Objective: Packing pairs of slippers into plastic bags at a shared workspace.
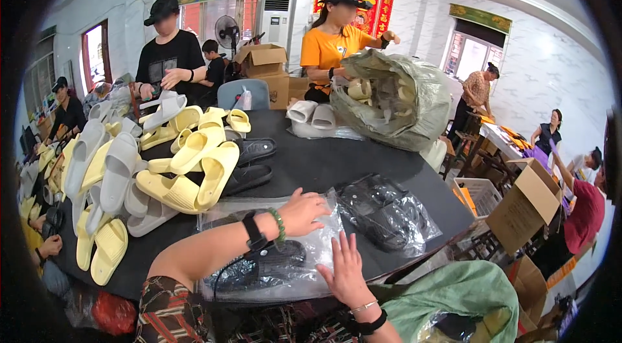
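A clear plastic bag [310,253] lies near the table's front edge, with black slippers [259,268] inside its left part. My left hand [299,213] rests across the bag's far side, fingers stretched out and holding nothing. By the right edge of the same bag is my right hand [347,272], palm down with its fingers spread. Just to the right lies another clear bag holding black slippers [382,217]. Left of my hands, yellow slippers [170,191] and grey slippers [120,171] are heaped up. Loose black slippers [249,178] sit beyond my left hand.
White slippers [323,116] stand at the far side of the black table [304,158], beside a large woven sack [405,106]. A green sack [453,294] is close on my right, and a cardboard box [526,207] stands beyond. Co-workers stand across the table.
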A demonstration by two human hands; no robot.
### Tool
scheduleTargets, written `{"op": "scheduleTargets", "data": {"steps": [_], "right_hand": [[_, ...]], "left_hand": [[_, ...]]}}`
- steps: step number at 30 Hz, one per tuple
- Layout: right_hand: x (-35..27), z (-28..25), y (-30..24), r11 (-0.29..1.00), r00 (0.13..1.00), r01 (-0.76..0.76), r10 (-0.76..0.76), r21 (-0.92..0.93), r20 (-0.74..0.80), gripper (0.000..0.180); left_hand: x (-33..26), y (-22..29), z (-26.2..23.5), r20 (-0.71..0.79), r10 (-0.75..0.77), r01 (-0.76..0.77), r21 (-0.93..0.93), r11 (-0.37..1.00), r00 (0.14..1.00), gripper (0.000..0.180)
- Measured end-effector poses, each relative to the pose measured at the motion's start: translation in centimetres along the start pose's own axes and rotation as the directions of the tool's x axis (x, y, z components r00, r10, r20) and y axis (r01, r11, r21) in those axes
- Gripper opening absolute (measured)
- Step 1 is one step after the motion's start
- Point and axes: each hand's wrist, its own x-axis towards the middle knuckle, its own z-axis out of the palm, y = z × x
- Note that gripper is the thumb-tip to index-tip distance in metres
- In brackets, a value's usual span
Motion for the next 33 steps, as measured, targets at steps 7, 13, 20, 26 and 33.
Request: {"op": "scheduleTargets", "data": {"steps": [7, 13, 20, 26, 33], "right_hand": [[-3.7, 4.6, 2.2, 0.962, 0.971, 0.023, 0.043, -0.272, 0.235, 0.080], [-3.2, 4.8, 2.0, 0.965, 0.967, 0.022, 0.046, -0.261, 0.252, 0.079], [-3.4, 4.9, 2.3, 0.973, 0.970, 0.024, 0.033, -0.232, 0.239, 0.078], [-2.8, 3.3, 2.0, 0.979, 0.941, -0.050, 0.111, -0.195, 0.319, 0.075], [-0.3, 2.3, 1.7, 0.980, 0.965, -0.008, 0.060, -0.201, 0.255, 0.072]], "left_hand": [[-4.6, 1.3, -2.0, 0.085, -0.013, 0.017, -0.044, 0.999, 0.996, 0.043], [-3.6, 1.3, -4.9, 0.011, 0.001, 0.001, -0.160, 0.987, 1.000, 0.043], [-6.9, 4.8, -6.2, -0.101, 0.129, -0.138, -0.087, 0.987, 0.987, 0.044], [-13.8, 5.6, -6.3, -0.023, -0.004, -0.001, -0.202, 0.979, 1.000, 0.044], [-18.9, 5.9, -6.6, -0.078, -0.239, 0.199, -0.340, 0.919, 0.968, 0.042]]}}
